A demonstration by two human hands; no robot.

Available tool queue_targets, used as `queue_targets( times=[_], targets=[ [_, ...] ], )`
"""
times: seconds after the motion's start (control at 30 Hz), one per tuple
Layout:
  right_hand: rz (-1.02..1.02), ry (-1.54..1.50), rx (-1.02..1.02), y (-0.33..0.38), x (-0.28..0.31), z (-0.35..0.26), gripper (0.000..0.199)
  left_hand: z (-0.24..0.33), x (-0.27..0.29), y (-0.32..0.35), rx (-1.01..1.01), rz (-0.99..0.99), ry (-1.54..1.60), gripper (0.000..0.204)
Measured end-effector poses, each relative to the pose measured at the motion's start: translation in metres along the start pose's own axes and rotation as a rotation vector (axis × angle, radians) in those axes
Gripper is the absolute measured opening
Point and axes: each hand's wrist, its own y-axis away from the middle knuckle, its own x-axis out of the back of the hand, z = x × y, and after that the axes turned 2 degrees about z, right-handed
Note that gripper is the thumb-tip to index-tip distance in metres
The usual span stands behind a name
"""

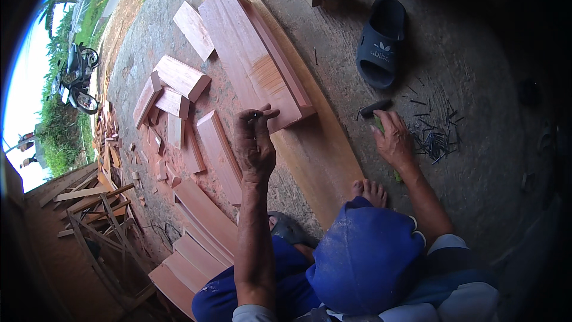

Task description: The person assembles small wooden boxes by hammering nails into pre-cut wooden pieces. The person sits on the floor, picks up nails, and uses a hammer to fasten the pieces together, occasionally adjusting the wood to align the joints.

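A small dark nail is pinched between the fingertips of the left hand, raised above the long reddish wooden board lying on the concrete floor. The right hand rests on the floor, its grip closed on a green-handled tool with a dark head, just beside a scattered heap of dark nails. A dark blue rubber slipper lies beyond. Short reddish wood offcuts lie left of the board.
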Motion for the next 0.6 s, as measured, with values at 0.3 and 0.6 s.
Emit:
queue_targets(
  times=[0.3, 0.6],
  targets=[
    [-0.231, -0.082, -0.238, 0.027, -0.016, 0.037, 0.045, -0.033, -0.002, -0.021, -0.126, -0.134, -0.222, 0.01],
    [-0.049, -0.305, -0.003, 0.028, 0.013, 0.005, 0.039, -0.036, -0.002, -0.024, -0.242, -0.154, -0.236, 0.011]
  ],
)
